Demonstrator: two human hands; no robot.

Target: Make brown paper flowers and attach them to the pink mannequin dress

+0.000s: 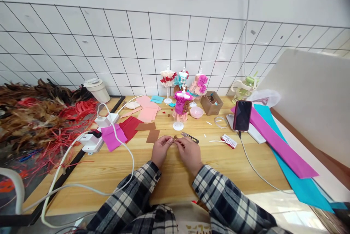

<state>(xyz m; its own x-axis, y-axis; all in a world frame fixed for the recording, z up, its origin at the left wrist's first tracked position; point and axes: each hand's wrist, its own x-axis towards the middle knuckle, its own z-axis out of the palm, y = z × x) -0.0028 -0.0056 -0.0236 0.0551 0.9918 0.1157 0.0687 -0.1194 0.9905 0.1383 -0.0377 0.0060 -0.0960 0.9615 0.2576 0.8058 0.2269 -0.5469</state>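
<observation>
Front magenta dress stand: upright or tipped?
Upright: the magenta dress stand has its round white base down on the table and its dress above.

Left fingers (pixel 166 140) and right fingers (pixel 183 141) pinch a brown scrap (pixel 175 137) near 4 dress forms (pixel 181 106).

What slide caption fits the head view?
Left hand and right hand pinch a brown scrap, snips just beyond, four dress forms behind.
</observation>
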